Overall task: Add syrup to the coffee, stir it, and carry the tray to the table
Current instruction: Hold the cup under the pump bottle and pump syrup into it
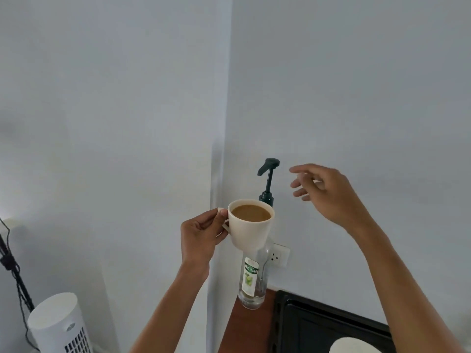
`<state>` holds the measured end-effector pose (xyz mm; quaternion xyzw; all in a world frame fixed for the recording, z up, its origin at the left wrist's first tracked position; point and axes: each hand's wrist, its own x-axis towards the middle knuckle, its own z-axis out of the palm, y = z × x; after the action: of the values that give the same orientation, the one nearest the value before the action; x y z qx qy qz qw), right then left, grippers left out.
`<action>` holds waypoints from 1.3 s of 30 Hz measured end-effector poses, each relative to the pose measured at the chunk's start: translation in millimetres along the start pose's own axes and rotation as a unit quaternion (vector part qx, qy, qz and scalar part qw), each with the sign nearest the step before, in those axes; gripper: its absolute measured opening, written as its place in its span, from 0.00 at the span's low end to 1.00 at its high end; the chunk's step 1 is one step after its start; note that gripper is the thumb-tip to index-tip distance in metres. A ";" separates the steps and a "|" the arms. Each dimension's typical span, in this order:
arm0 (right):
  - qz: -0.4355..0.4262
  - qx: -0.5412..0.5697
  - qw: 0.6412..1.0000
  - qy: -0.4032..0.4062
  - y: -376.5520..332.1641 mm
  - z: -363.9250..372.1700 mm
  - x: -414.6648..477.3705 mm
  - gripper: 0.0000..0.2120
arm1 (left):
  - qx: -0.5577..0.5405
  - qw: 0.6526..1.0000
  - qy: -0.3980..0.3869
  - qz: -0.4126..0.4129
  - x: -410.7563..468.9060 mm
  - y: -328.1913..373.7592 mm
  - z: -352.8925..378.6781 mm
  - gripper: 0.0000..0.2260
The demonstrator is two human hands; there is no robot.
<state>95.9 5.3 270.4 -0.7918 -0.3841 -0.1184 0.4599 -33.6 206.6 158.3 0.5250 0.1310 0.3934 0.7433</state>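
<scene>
My left hand (201, 236) grips the handle of a cream cup (251, 226) filled with light brown coffee, lifted in front of the syrup bottle (252, 281). The bottle is clear glass with a green-and-white label and stands on the brown counter (248, 327). Its dark pump head (268, 167) rises just behind and above the cup's rim, spout pointing left. My right hand (327, 193) hovers to the right of the pump head, fingers apart, touching nothing. A black tray (321, 324) lies on the counter at the lower right.
A white wall corner runs behind the bottle, with a wall socket (279, 256) beside it. A white tower fan (60, 324) and a dark stand with cables (11, 263) stand at the lower left. A pale round object (353, 346) sits on the tray's near edge.
</scene>
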 end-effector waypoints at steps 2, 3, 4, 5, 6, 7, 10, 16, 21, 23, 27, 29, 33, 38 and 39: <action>-0.020 -0.014 1.000 0.005 -18.9 -4.5 26.5 0.14 | -0.004 1.000 -0.006 -0.001 5.5 5.7 2.8 0.06; -0.020 -0.024 0.999 -0.012 -27.6 -3.4 38.8 0.15 | -0.003 1.000 -0.008 0.001 8.1 8.3 3.7 0.07; -0.016 -0.037 0.999 -0.030 -35.6 -0.5 50.2 0.17 | -0.001 1.000 -0.010 0.006 10.6 10.6 3.9 0.07; -0.008 -0.055 0.997 -0.045 -42.9 3.6 60.1 0.20 | -0.001 1.000 -0.013 0.012 12.7 13.6 4.3 0.07; 0.000 -0.078 0.995 -0.056 -49.0 8.6 69.2 0.22 | -0.004 1.000 -0.016 0.016 14.7 16.8 4.6 0.07; 0.012 -0.101 0.992 -0.069 -53.8 14.1 76.9 0.25 | -0.008 1.000 -0.019 0.018 16.6 20.3 4.9 0.07; 0.089 -0.114 0.978 -0.152 -61.8 30.1 94.3 0.31 | -0.017 0.999 -0.031 0.023 22.5 29.3 6.2 0.09; 0.187 -0.056 0.948 -0.253 -54.8 44.8 105.8 0.25 | -0.010 0.999 -0.034 0.026 27.1 39.3 11.5 0.04; 0.171 -0.038 0.954 -0.245 -43.6 47.0 102.9 0.17 | -0.015 0.999 -0.040 0.025 26.1 43.1 15.1 0.05; 0.172 -0.026 0.954 -0.244 -43.4 47.4 102.5 0.18 | -0.022 0.999 -0.038 0.025 25.6 44.6 15.1 0.04; 0.163 -0.018 0.958 -0.237 -42.4 48.6 102.8 0.19 | -0.031 0.999 -0.039 0.021 24.6 47.7 14.9 0.06; 0.155 -0.016 0.960 -0.233 -41.6 48.9 102.7 0.20 | -0.033 0.998 -0.040 0.023 24.3 48.7 15.5 0.07; 0.146 -0.016 0.964 -0.222 -40.6 49.1 102.0 0.21 | -0.033 0.998 -0.035 0.027 23.2 50.2 17.9 0.04; 0.139 -0.027 0.966 -0.218 -42.3 51.2 102.4 0.22 | -0.032 0.999 -0.035 0.024 20.4 49.2 21.7 0.05; 0.139 -0.030 0.965 -0.218 -42.4 51.2 102.3 0.22 | -0.034 0.999 -0.035 0.023 19.8 49.5 22.3 0.04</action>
<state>126.3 110.3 324.6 -0.8576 -0.3575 0.1111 0.3527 -29.2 212.6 215.6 0.5152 0.0797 0.3958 0.7560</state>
